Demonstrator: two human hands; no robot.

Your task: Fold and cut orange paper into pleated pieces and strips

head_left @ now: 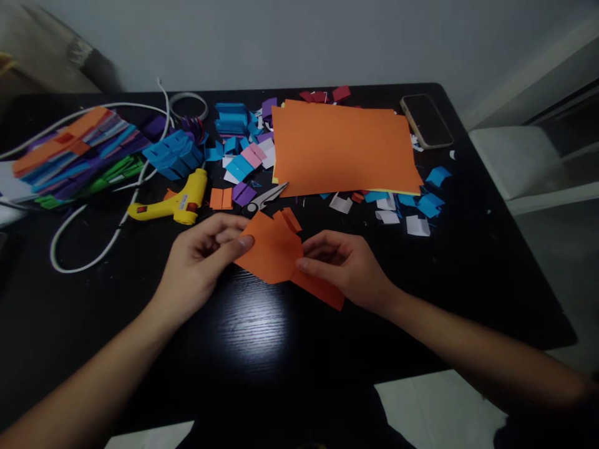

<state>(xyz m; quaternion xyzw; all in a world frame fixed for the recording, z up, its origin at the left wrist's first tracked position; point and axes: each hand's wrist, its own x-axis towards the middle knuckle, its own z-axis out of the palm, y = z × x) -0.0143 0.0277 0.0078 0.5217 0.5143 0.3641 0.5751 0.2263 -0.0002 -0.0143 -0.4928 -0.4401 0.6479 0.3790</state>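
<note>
Orange piece [274, 252] is held between both hands, low over the black table [253, 337], in the middle of its near half. Its left edge is pinched by the left hand [201, 262], with the thumb laid on top and the fingers curled beneath. Its right part is gripped by the right hand [346, 265], thumb and forefinger closed on it, and the lower right corner shows below that palm. The long axis is seen to run on a slant, from upper left by the left thumb down to lower right under the right hand. Neither hand can be called nearer: each touches one side, and the piece lies directly between them. A small folded flap is seen at the top edge, pointed toward the scissors [266, 198] just beyond. The glue gun [175, 202] lies beyond the left hand, and the orange sheets [341, 146] are farther back, well apart.
</note>
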